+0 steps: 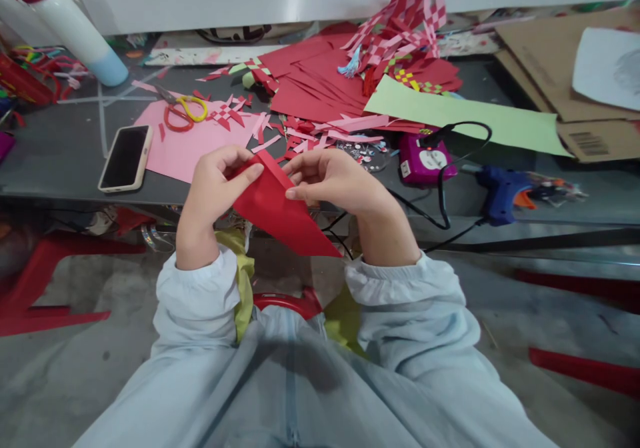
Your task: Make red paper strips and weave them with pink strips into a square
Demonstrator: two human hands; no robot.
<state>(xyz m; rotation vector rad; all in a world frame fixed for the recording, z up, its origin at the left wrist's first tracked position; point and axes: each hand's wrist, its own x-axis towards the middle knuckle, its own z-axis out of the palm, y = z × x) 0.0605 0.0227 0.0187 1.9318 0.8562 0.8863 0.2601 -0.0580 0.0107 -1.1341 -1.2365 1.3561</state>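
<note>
Between my two hands is a sheet of red paper [285, 211], held tilted just in front of the table edge. A narrow strip along its top edge looks folded over. My left hand [215, 185] pinches the upper left corner between thumb and fingers. The same top edge, farther right, is pinched by my right hand [333, 178], its thumb on the near face. Pink and red paper scraps [300, 135] lie on the table right behind the hands. Left of them, scissors [183, 113] with red and yellow handles rest on a pink paper sheet [175, 151].
A phone [126, 158] lies left, with a white-blue bottle [75, 31] behind it. Red slit sheets [320, 75] and a pale green strip [465, 116] are farther back. At right are a purple power box [425, 158], a blue glue gun [503, 191] and cardboard [545, 55].
</note>
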